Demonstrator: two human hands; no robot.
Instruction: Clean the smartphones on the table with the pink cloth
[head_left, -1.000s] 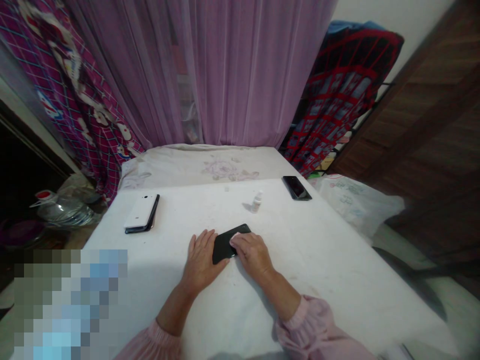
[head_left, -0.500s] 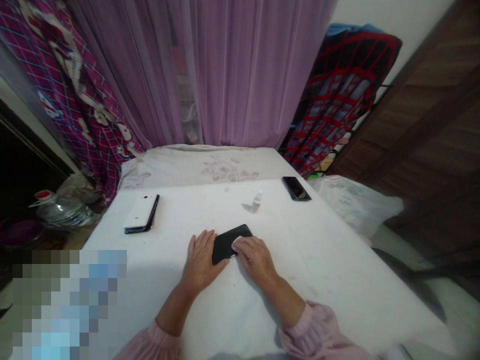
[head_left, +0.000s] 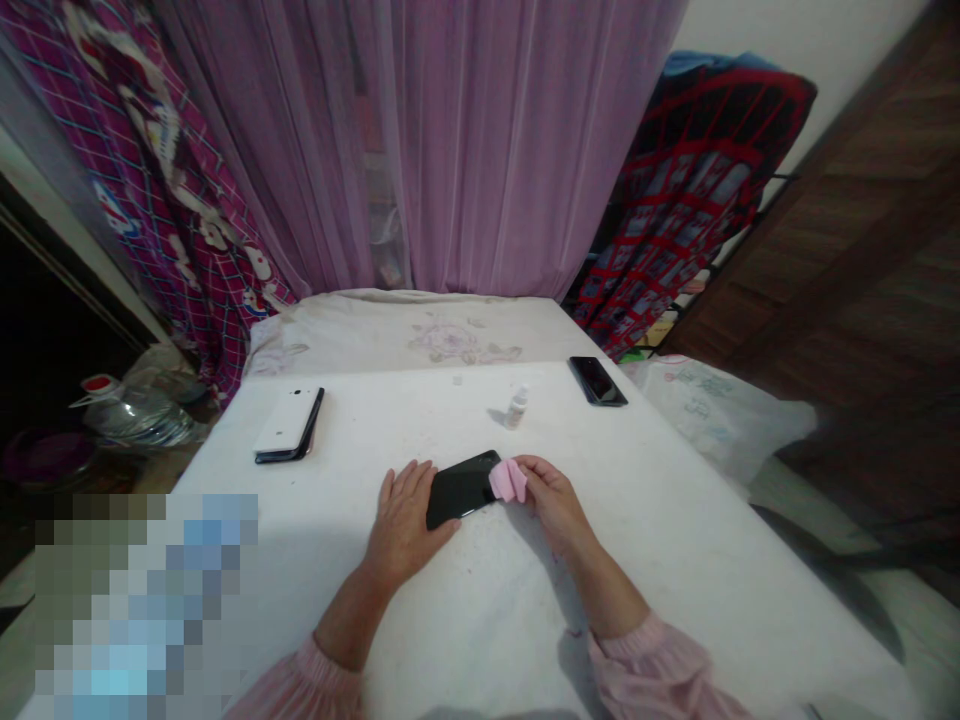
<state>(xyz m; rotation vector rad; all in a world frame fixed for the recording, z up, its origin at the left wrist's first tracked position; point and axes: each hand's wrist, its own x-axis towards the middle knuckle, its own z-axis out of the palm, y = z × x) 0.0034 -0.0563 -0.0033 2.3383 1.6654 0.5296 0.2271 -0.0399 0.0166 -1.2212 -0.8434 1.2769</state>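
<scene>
A black phone [head_left: 461,490] lies flat and slightly slanted on the white-covered table [head_left: 420,610]. My left hand [head_left: 405,520] rests at its left end, fingers spread, the thumb along the near edge and the fingertips by the far corner. Between the thumb and fingers of my right hand [head_left: 553,500] is a folded pink cloth [head_left: 510,481], which overlaps the phone's right end. Behind the phone stands a small white bottle [head_left: 517,408].
Stacked phones, a white one [head_left: 287,420] on top, lie at the left. More dark phones [head_left: 597,381] lie at the back right. A plastic bag [head_left: 712,410] hangs beside the right edge; a large water bottle [head_left: 139,415] stands off the left edge.
My right hand has moved right, from the middle of the phone to its right end, and more of the pink cloth shows. My left hand has stayed on the phone.
</scene>
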